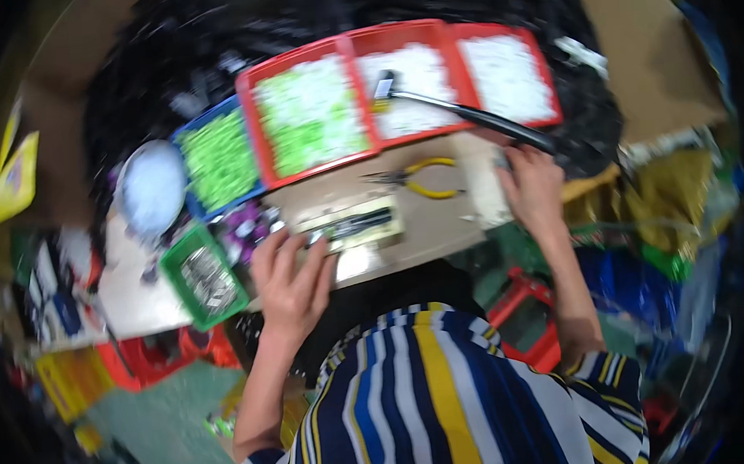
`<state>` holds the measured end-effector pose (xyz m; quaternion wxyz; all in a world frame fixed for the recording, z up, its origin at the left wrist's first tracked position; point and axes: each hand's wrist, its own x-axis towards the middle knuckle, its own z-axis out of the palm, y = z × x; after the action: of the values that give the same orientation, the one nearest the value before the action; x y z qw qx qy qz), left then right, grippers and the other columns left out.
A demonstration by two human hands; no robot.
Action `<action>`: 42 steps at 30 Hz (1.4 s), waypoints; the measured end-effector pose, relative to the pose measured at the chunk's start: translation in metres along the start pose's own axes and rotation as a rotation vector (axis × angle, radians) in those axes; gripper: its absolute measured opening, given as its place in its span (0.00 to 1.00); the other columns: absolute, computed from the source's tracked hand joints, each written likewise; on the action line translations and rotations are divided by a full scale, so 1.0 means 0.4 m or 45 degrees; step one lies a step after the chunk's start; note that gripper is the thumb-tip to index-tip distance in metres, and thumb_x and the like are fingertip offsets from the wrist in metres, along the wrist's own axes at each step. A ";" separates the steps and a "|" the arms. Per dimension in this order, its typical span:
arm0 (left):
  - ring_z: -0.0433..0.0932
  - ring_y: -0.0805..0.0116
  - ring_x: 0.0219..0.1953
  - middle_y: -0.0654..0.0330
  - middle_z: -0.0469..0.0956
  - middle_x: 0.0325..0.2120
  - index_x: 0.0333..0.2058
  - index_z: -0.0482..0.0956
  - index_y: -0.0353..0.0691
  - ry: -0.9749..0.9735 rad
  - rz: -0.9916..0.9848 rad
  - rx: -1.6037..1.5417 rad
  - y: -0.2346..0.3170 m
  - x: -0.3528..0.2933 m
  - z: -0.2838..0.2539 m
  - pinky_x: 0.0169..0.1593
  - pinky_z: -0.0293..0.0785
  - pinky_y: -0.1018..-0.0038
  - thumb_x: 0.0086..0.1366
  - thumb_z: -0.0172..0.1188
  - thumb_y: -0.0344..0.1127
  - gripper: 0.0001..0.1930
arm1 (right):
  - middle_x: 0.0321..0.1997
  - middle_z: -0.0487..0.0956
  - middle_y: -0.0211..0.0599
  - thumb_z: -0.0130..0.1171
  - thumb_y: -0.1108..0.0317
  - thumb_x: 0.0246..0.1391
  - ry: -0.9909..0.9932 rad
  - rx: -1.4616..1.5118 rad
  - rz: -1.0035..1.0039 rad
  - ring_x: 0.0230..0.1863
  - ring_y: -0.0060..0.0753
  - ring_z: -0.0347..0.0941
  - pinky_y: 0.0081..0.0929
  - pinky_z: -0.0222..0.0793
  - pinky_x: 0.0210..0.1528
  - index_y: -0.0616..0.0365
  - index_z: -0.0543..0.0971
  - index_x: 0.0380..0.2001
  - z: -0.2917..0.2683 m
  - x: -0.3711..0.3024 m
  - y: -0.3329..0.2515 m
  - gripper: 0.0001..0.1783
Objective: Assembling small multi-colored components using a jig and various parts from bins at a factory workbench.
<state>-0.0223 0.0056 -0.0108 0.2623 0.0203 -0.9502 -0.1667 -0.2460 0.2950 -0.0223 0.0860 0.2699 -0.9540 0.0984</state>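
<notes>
My left hand (288,288) rests at the near-left end of a cream block (386,223) with a black strip, its fingers spread. Small shiny and greenish bits show by its fingertips, too blurred to name. A hammer (487,119) with a black grip lies across the red trays, its head over the middle white pieces. Just below the end of its grip is my right hand (534,184), thumb apart and other fingers bent. Whether those fingers hold the grip is unclear. Yellow-handled pliers (431,179) lie beyond the cream block.
Red trays (366,100) of white and green pieces stand along the back, beside a blue tray (256,158) of green pieces. At left are a bowl (153,189) of whitish pieces and a green bin (172,270) of metal parts. Black plastic sheeting (196,63) lies behind.
</notes>
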 end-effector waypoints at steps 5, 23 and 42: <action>0.73 0.49 0.48 0.55 0.76 0.40 0.40 0.82 0.38 0.085 0.015 0.083 -0.060 0.037 -0.035 0.48 0.70 0.57 0.51 0.70 0.29 0.15 | 0.43 0.78 0.45 0.63 0.68 0.53 0.091 0.018 -0.081 0.47 0.52 0.73 0.42 0.68 0.46 0.60 0.80 0.41 0.010 -0.020 0.025 0.13; 0.74 0.52 0.37 0.52 0.79 0.28 0.31 0.85 0.35 -0.263 -0.204 0.282 -0.269 0.241 -0.007 0.42 0.73 0.61 0.46 0.71 0.30 0.12 | 0.44 0.75 0.44 0.57 0.73 0.56 -0.079 -0.020 -0.292 0.47 0.49 0.73 0.42 0.65 0.44 0.62 0.76 0.47 0.017 0.005 -0.028 0.15; 0.78 0.78 0.29 0.66 0.78 0.28 0.43 0.79 0.29 0.044 -1.004 -1.192 -0.148 0.214 -0.123 0.36 0.73 0.82 0.59 0.66 0.25 0.13 | 0.35 0.82 0.43 0.66 0.82 0.48 0.076 1.136 -0.478 0.33 0.33 0.80 0.25 0.75 0.37 0.66 0.80 0.41 -0.054 0.054 -0.282 0.14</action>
<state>-0.0739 -0.0763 0.0515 0.1773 0.2556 -0.6927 -0.6507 -0.2018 0.1950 0.0191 0.0055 0.4451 -0.7506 0.4884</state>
